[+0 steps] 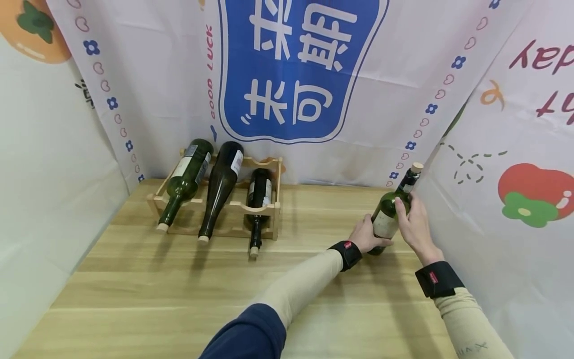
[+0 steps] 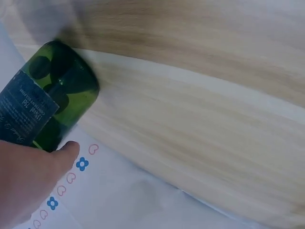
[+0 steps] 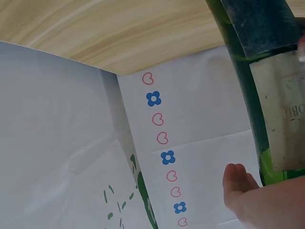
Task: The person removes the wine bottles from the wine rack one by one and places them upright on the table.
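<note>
1. Left of the wooden rack [image 1: 277, 222], a white sheet [image 1: 49, 174] printed with an orange fruit [image 1: 36, 30] closes off that side of the bench [image 1: 148, 299].
2. In the rack's left part lies a pale-labelled green bottle [image 1: 190, 169], its corked neck jutting past the rack's front toward the person.
3. In the rack's middle, a darker bottle [image 1: 222, 177] lies likewise, cork outward.
4. At the rack's right end, a short dark bottle [image 1: 259, 192] sits lower (the upper front rail crosses before its body), its corked neck poking out too.
5. Behind the rack hangs a white cloth [image 1: 157, 65] with a big blue panel [image 1: 289, 70], running on past the rack's right end.
6. Right of the rack and nearer the person, the left forearm [image 1: 305, 279] slants over the bench.
7. Well right of the rack is the held bottle [image 1: 384, 224], tilted, corked neck up and away from the rack; I cannot tell whether its base touches the bench.
8. Of the hands, the left hand [image 1: 365, 235], on the rack side, grasps its lower body; the right hand [image 1: 416, 227], farther from the rack, grips its shoulder.
9. Farthest right of the rack, a sheet with a red fruit [image 1: 533, 192] hangs near the right hand.
</note>
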Motion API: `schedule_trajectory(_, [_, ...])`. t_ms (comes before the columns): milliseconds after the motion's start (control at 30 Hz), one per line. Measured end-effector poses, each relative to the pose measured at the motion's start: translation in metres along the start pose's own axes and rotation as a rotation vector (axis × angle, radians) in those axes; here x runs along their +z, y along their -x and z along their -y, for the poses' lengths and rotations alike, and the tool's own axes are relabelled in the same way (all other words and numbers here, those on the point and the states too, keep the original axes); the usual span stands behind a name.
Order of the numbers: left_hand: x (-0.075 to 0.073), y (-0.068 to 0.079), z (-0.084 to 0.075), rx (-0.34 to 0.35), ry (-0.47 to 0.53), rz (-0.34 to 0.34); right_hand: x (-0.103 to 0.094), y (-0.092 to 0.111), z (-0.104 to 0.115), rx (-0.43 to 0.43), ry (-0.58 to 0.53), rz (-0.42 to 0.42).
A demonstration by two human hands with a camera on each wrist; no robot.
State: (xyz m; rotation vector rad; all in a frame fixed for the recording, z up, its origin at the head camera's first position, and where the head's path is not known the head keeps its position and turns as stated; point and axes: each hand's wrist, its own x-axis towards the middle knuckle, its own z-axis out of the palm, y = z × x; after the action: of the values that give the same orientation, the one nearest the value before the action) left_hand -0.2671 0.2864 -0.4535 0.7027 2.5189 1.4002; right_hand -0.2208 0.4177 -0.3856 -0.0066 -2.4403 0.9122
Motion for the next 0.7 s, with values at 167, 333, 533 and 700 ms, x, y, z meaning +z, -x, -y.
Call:
schedule_trajectory(167, [-0.013, 0.012, 0.011, 0.012, -0.042, 0.025, -0.001, 0.013, 0.000, 0.042, 0.036, 0.028])
schedule_trajectory(333, [-0.036, 0.033, 0.020, 0.023, -0.138, 0.012, -0.003, 0.029, -0.001, 0.072, 0.112, 0.059])
schedule_trajectory(533, [-0.058, 0.059, 0.026, 0.115, -0.297, -0.011, -0.005, 0.058, 0.001, 0.099, 0.226, 0.024])
schedule_trajectory(700, [-0.073, 0.074, 0.030, 0.144, -0.421, -0.022, 0.003, 0.076, 0.008, 0.080, 0.257, -0.033])
